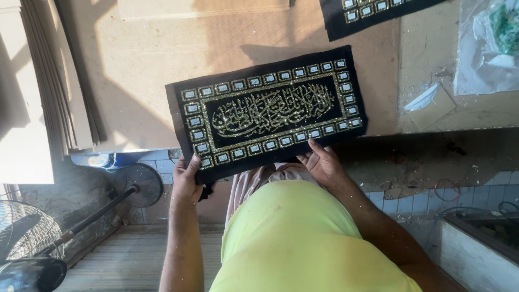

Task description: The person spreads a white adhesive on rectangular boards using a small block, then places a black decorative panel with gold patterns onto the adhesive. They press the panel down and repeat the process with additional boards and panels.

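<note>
Black velvet rectangular panel with gold glitter calligraphy [267,111], probably light and limp, lies on the brown bench [140,65], its near edge pinched by left hand [186,181] and right hand [323,165].

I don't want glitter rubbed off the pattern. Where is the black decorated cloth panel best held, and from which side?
Probably by the plain black margin of the cloth panel, outside the glittery border, coming from the near long edge. That edge overhangs the table, so fingers can slip beneath. The left hand holds the near corner and the right hand the near edge this way; spacing them apart should stop a floppy panel sagging.
</note>
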